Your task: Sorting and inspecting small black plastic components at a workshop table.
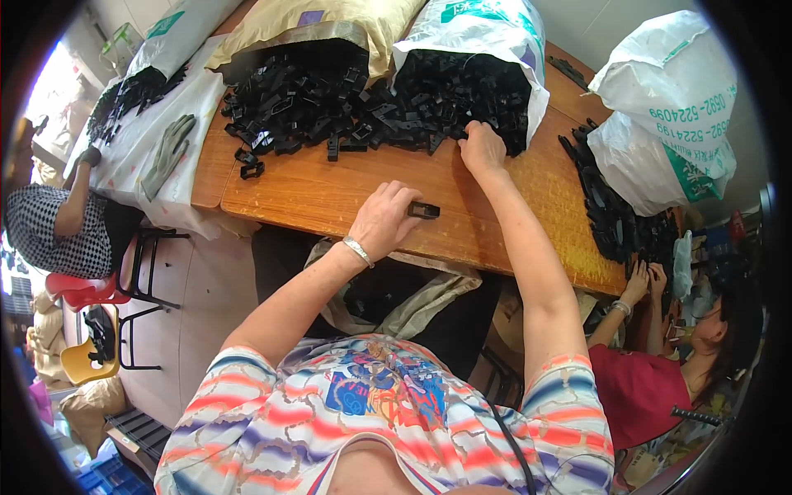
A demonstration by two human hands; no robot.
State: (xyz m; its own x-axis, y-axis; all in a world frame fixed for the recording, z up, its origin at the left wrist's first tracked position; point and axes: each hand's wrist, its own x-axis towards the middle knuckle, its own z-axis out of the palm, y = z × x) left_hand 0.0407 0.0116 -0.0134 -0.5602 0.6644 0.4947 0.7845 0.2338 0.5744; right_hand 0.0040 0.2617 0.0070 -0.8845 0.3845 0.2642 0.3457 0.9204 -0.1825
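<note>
My left hand is closed on a small black plastic part with a rectangular opening, held low over the near part of the wooden table. Farther off, my right hand reaches to the edge of a heap of black plastic parts spilling from a white sack. Its fingers are pinched together at the heap; whatever they grip is too small to make out. Left of that heap, more black parts pour from a tan sack.
An open sack lies in my lap below the table edge. At right, a co-worker in red handles long black parts beside white sacks. Another person sits at left, near grey gloves on a covered table.
</note>
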